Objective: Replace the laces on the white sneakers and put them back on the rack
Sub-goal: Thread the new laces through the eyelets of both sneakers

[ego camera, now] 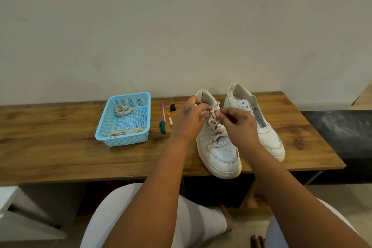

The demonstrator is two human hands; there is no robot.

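Two white sneakers stand on a wooden table, toes toward me. The left sneaker is laced with a cream lace. Its toe hangs a little over the table's front edge. My left hand and my right hand meet above its top eyelets, each pinching an end of that lace near the tongue. The right sneaker has no lace and its tongue lies open.
A light blue plastic basket with several loose cream laces sits left of the shoes. Between basket and shoes lie a pink pen, a green marker, a black cap and small orange bits. A dark surface adjoins the table's right end.
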